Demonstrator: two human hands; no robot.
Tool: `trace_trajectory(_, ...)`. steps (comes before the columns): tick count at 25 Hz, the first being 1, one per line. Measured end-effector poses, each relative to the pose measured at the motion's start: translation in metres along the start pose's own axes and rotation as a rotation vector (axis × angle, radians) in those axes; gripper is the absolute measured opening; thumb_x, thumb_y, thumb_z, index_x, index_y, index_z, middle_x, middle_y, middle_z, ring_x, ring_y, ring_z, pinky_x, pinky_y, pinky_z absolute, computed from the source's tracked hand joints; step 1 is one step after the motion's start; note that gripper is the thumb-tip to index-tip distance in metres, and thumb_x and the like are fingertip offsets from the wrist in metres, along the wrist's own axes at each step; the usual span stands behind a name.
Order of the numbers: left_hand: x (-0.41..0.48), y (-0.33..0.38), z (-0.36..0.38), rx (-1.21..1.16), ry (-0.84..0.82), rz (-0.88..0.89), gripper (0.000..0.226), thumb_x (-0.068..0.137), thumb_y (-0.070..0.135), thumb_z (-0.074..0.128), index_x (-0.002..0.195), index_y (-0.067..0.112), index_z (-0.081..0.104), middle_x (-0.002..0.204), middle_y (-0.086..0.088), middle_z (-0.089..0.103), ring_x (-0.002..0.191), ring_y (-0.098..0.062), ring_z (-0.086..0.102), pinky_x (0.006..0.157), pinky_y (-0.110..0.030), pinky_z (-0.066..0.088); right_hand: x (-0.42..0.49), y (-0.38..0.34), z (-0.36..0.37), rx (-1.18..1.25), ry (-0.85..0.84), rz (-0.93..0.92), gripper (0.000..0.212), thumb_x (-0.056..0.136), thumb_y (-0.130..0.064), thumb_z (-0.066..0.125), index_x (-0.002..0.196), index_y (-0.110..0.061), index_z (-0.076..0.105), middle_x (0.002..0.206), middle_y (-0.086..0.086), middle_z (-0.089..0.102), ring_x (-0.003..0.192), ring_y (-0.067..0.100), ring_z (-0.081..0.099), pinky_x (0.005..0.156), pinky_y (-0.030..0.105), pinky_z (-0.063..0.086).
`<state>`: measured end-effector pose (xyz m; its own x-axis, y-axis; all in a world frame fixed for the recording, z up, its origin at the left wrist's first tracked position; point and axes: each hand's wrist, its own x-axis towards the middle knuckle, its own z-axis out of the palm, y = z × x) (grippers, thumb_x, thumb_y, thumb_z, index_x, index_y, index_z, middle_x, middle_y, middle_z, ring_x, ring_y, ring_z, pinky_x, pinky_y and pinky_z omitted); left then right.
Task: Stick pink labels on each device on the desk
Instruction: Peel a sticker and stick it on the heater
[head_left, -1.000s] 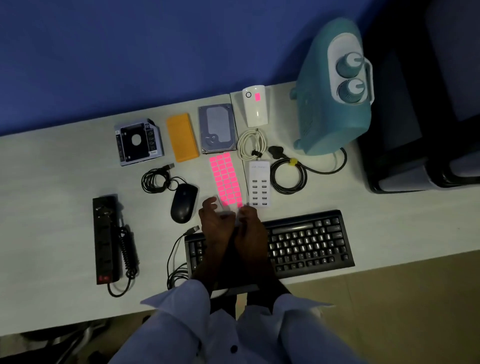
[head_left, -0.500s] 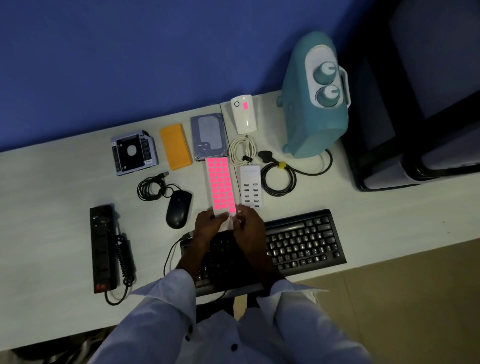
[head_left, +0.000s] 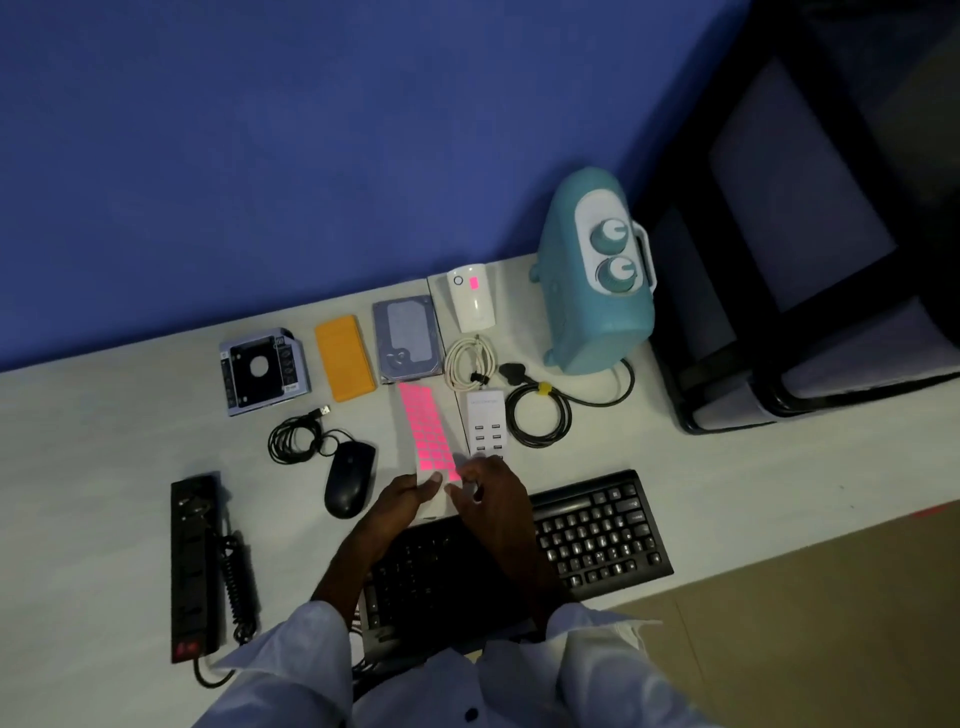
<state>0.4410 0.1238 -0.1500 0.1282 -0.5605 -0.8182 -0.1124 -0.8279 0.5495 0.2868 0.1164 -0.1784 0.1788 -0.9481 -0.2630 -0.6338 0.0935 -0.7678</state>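
A sheet of pink labels lies between the black mouse and the white USB charger. My left hand holds the sheet's near end. My right hand pinches at a label on the sheet's near right corner. The white device at the back carries one pink label. The hard drive, orange case, drive caddy, teal heater, power strip and black keyboard show no label.
A white coiled cable and a black coiled cord lie beside the charger. The mouse's cable is coiled at its left. A black chair stands off the desk's right edge. The blue wall runs behind the desk.
The camera view shifted, so everything sits lower left in frame. My hands stay at the sheet's near end; the right fingers have moved onto its near right corner.
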Motion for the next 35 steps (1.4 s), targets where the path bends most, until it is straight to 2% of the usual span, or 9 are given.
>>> trace_trajectory(4, 0.003, 0.006, -0.005, 0.111, -0.048, 0.044, 0.025, 0.097, 0.04, 0.053, 0.105, 0.018, 0.062, 0.109, -0.005, 0.059, 0.083, -0.015, 0.055, 0.074, -0.026, 0.042, 0.001, -0.012, -0.01, -0.068, -0.042, -0.066, 0.021, 0.085, -0.044, 0.065, 0.095, -0.026, 0.068, 0.097, -0.002, 0.065, 0.085, 0.014, 0.063, 0.073, 0.023, 0.045)
trace_trajectory(8, 0.01, 0.007, -0.011, 0.206, -0.093, 0.103, 0.041, 0.094, 0.045, 0.052, 0.115, 0.013, 0.066, 0.118, -0.009, 0.065, 0.11, -0.022, 0.058, 0.089, -0.031, 0.042, 0.006, -0.014, -0.01, 0.011, -0.013, -0.02, 0.026, 0.086, -0.051, 0.06, 0.089, -0.028, 0.072, 0.093, -0.003, 0.07, 0.087, 0.015, 0.065, 0.077, 0.033, 0.054)
trace_trajectory(11, 0.01, 0.01, -0.01, 0.221, -0.1, 0.097, 0.037, 0.096, 0.039, 0.053, 0.11, 0.008, 0.068, 0.109, -0.009, 0.068, 0.105, -0.025, 0.061, 0.089, -0.025, 0.045, 0.01, -0.011, -0.01, 0.114, 0.011, 0.052, 0.019, 0.084, -0.041, 0.061, 0.086, -0.027, 0.075, 0.087, -0.003, 0.073, 0.082, 0.014, 0.067, 0.074, 0.039, 0.055)
trace_trajectory(14, 0.009, 0.007, -0.005, 0.13, -0.01, 0.058, 0.02, 0.099, 0.02, 0.052, 0.108, 0.008, 0.065, 0.098, -0.007, 0.063, 0.086, -0.017, 0.059, 0.062, -0.006, 0.046, 0.014, -0.014, -0.016, 0.241, 0.062, 0.137, 0.014, 0.081, -0.037, 0.067, 0.081, -0.027, 0.076, 0.078, -0.008, 0.076, 0.073, 0.008, 0.07, 0.07, 0.034, 0.057)
trace_trajectory(18, 0.004, -0.01, 0.003, 0.072, 0.301, 0.009, 0.03, 0.088, 0.037, 0.067, 0.094, 0.009, 0.061, 0.088, -0.009, 0.066, 0.078, -0.022, 0.066, 0.07, -0.035, 0.057, 0.018, -0.01, -0.034, 0.428, 0.057, 0.243, 0.005, 0.076, -0.026, 0.078, 0.079, -0.029, 0.08, 0.074, -0.009, 0.077, 0.065, 0.007, 0.07, 0.07, 0.038, 0.06)
trace_trajectory(21, -0.012, -0.014, 0.019, 0.05, 0.621, 0.065, 0.038, 0.079, 0.032, 0.078, 0.095, 0.01, 0.051, 0.076, -0.003, 0.056, 0.077, -0.023, 0.057, 0.069, -0.03, 0.039, 0.018, -0.007, -0.063, 0.504, 0.054, 0.253, 0.002, 0.079, -0.021, 0.079, 0.079, -0.023, 0.08, 0.066, -0.003, 0.075, 0.056, 0.006, 0.065, 0.057, 0.03, 0.054)
trace_trajectory(29, -0.019, 0.099, 0.1, 0.089, 0.523, 0.429, 0.028, 0.079, 0.019, 0.078, 0.089, 0.024, 0.053, 0.07, -0.009, 0.059, 0.059, -0.015, 0.056, 0.053, -0.012, 0.039, 0.029, 0.032, -0.161, 0.598, 0.094, 0.277, 0.019, 0.079, -0.002, 0.068, 0.079, -0.017, 0.079, 0.073, 0.004, 0.076, 0.061, 0.016, 0.067, 0.06, 0.027, 0.051)
trace_trajectory(32, -0.019, 0.172, 0.143, 0.057, 0.536, 0.578, 0.042, 0.071, 0.041, 0.082, 0.099, 0.029, 0.054, 0.086, 0.002, 0.063, 0.076, -0.015, 0.062, 0.068, -0.022, 0.048, 0.031, 0.047, -0.199, 0.664, 0.187, 0.262, 0.021, 0.07, -0.013, 0.063, 0.083, -0.018, 0.078, 0.073, 0.008, 0.076, 0.062, 0.016, 0.067, 0.061, 0.027, 0.052)
trace_trajectory(35, -0.02, 0.239, 0.182, 0.208, 0.653, 0.561, 0.096, 0.055, 0.071, 0.076, 0.131, 0.02, 0.044, 0.121, -0.004, 0.058, 0.111, -0.024, 0.057, 0.091, -0.039, 0.05, 0.036, 0.06, -0.222, 0.75, 0.224, 0.304, 0.028, 0.075, -0.01, 0.066, 0.099, -0.02, 0.076, 0.076, 0.012, 0.076, 0.061, 0.018, 0.064, 0.057, 0.027, 0.049)
